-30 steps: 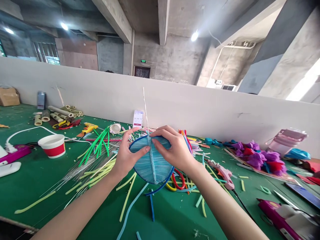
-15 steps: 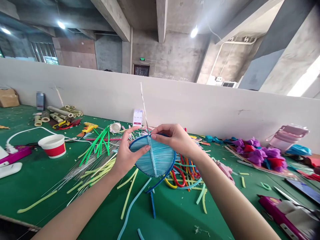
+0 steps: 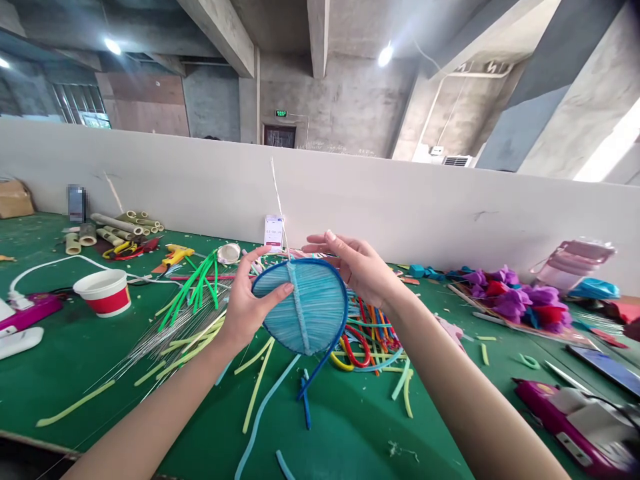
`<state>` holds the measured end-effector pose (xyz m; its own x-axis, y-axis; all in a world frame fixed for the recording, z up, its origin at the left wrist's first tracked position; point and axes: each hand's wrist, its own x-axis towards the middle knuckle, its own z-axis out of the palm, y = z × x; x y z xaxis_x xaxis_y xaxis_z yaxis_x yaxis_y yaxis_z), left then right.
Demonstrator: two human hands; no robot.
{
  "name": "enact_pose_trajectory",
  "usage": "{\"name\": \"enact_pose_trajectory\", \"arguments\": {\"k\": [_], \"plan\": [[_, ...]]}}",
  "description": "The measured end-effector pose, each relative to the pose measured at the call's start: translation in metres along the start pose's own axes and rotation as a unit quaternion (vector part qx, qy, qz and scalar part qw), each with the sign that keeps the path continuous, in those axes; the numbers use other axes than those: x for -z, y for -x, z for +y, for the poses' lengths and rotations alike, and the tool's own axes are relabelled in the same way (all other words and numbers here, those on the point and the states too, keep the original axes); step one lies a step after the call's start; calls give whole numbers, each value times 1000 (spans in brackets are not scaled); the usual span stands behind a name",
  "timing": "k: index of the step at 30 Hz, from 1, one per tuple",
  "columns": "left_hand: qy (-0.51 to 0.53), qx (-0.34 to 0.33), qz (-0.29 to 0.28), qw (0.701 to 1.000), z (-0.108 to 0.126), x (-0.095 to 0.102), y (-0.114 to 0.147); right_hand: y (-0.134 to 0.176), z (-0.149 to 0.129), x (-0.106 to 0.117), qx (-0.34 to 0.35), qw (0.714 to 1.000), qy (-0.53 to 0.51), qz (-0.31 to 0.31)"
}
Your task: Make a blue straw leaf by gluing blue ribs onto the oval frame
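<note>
Holding the disc [image 3: 323, 310] right of the cup [image 3: 103, 292], the left hand [image 3: 244, 303] pinches its edge, thumb on the face. Farther right of the cup, the right hand [image 3: 367, 272] has loosely spread fingers; contact is unclear. A light, steady pinch should avoid distorting the rim [image 3: 345, 300].

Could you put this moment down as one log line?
Left hand: gripping blue oval piece | Right hand: open beside it, contact unclear | Wire: upright above piece | Paper cup: upright at left
</note>
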<state>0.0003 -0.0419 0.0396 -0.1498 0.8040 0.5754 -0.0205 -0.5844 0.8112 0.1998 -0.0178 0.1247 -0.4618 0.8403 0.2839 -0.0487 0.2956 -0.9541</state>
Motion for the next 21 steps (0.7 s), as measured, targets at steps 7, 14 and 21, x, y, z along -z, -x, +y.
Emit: {"name": "enact_pose_trajectory", "arguments": {"k": [7,14,21], "plan": [[15,18,-9,1000,-4,0,1,-2,14,17,33,986,-56,154],[28,20,-27,999,-2,0,2,12,16,22,68,977,55,197],[16,26,-28,999,-1,0,4,23,9,-6,184,934,286,111]]}}
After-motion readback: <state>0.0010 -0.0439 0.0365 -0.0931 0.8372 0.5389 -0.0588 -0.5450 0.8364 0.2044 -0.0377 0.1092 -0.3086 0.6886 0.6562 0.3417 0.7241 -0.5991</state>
